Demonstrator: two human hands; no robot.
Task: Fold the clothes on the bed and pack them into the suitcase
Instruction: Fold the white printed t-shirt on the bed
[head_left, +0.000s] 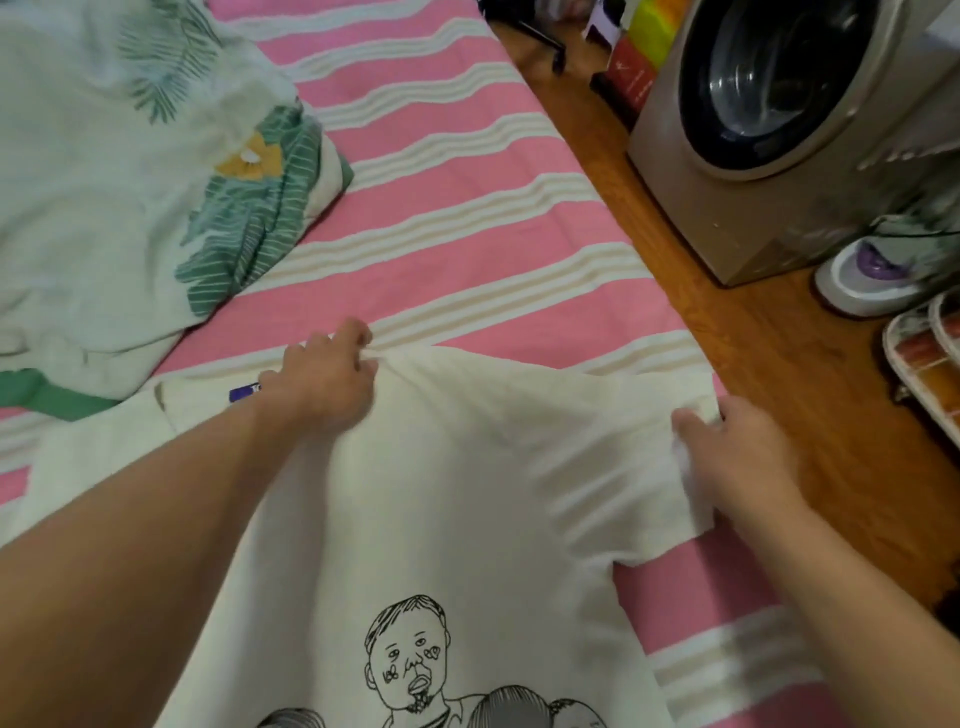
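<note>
Cream T-shirt (457, 499) lies flat, print up, on the pink striped bed (467, 171), its long axis running from me toward the far end. My left hand (324, 382) pinches the shoulder near the collar; my right hand (730, 452) grips the sleeve at the right. The hands are well apart, the right one nearer the bed's edge and the wooden floor (727, 332). Open sheet lies ahead — a leaf-print garment (130, 182) occupies the far left. No suitcase is in view.
</note>
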